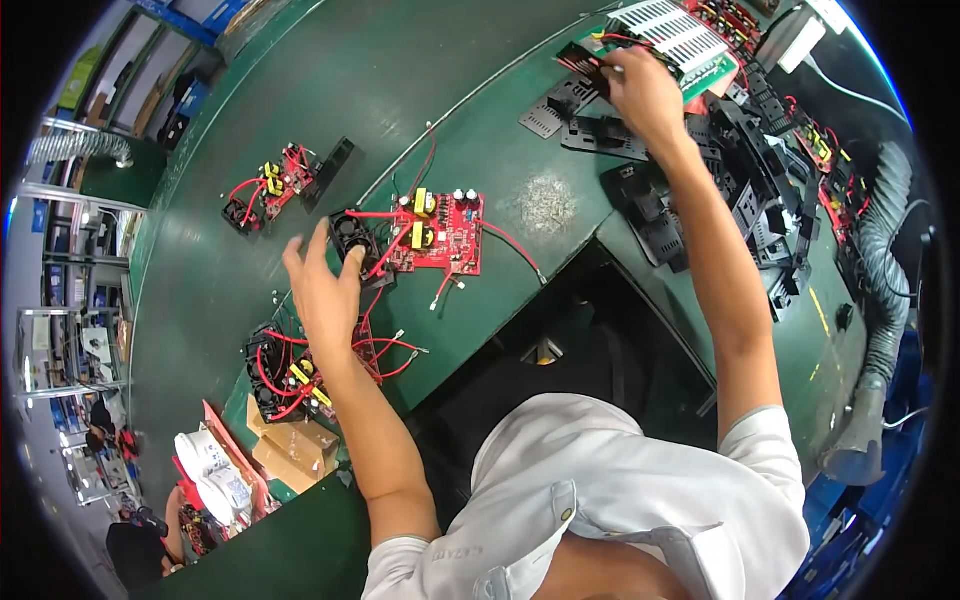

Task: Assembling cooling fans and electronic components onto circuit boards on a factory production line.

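Observation:
A red circuit board with yellow transformers and red leads lies on the green bench left of centre. Its black fan sits at the board's left edge. Around that fan my left hand has its fingers spread, the thumb appearing to touch the fan's face. At the far right my right hand is closed on a black slotted plate, held by one end. Below it lie other flat black perforated plates, beside a pile of black brackets.
Other red boards with fans lie at the left and nearer me. A slotted metal unit stands at the far right. A grey flexible duct runs along the right side. Near left are a cardboard box and white spools.

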The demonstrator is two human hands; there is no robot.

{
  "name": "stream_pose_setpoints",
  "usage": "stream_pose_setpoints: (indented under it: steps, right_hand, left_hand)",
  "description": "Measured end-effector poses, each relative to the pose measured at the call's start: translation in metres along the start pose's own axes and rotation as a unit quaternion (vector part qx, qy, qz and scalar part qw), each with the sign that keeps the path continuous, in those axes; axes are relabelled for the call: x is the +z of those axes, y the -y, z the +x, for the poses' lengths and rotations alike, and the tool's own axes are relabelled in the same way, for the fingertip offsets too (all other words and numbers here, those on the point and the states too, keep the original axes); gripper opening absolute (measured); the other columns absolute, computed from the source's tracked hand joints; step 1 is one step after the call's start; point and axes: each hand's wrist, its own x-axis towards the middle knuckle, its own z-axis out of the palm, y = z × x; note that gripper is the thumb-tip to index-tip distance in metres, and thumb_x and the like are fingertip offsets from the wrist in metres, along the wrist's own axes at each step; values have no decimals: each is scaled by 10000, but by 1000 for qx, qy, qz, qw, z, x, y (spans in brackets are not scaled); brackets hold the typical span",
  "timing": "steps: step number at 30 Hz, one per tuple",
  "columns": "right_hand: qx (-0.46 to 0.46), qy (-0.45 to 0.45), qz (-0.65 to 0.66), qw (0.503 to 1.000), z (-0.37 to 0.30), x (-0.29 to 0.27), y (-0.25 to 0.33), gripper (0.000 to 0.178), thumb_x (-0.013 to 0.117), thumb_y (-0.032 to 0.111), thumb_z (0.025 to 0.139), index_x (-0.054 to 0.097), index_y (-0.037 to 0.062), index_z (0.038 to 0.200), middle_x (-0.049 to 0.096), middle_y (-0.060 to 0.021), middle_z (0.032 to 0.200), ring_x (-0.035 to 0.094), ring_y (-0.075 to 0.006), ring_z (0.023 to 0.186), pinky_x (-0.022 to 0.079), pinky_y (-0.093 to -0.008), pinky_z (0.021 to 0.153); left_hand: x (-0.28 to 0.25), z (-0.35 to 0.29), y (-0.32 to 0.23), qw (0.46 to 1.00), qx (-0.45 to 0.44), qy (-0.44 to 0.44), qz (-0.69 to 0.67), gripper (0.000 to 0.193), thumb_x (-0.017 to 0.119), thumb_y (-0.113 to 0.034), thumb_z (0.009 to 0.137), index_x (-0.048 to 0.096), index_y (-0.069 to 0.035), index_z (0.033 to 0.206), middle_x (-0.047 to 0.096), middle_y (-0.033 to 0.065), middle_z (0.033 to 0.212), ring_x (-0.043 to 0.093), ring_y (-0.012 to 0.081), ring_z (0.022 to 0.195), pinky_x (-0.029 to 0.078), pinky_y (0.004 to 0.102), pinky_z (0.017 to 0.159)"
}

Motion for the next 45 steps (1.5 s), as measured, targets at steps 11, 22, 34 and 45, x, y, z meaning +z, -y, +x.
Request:
stream_pose_setpoints:
  steps: [11, 22, 34, 45]
  right_hand:
    - [183, 293, 485, 803, -56, -23, 49, 179, 632, 242, 976, 627, 63, 975, 570, 66, 835, 500, -46, 772, 413, -227, 688]
    - [175, 235, 571, 767, -56, -10, 37, 152, 631, 124, 965, 648, 27, 1081, 666, 15, 1022, 610, -80, 940, 507, -271, 846]
    - [-297, 85, 398, 864, -102, -58, 108, 254, 623, -108, 827, 701, 17, 1033, 600, -211, 1320, 650, -357, 1120, 553, -407, 914]
    - [219, 312, 579, 721, -98, -48, 105, 618, 687, 167, 937, 393, 39, 1465, 644, -130, 1210, 624, -161, 1070, 501, -314, 936]
  left_hand:
    - [23, -8, -36, 956, 222, 170, 83, 661, 698, 39, 729, 598, -188, 1341, 456, 160, 1404, 449, 389, 1284, 375, 534, 1060]
    - [16, 29, 6, 985, 4, 147, 93, 541, 713, -317, 872, 607, -11, 1306, 514, 227, 1395, 557, 415, 1212, 448, 452, 1026]
    - [41, -16, -74, 585, -84, 329, -736, 744, 660, -99, 943, 234, -43, 1551, 554, 163, 1350, 652, 221, 1100, 586, 370, 861]
    - [49, -8, -77, 676, -27, 375, -634, 886, 780, -48, 843, 230, 24, 1534, 675, 142, 1114, 643, 171, 1003, 510, 302, 888]
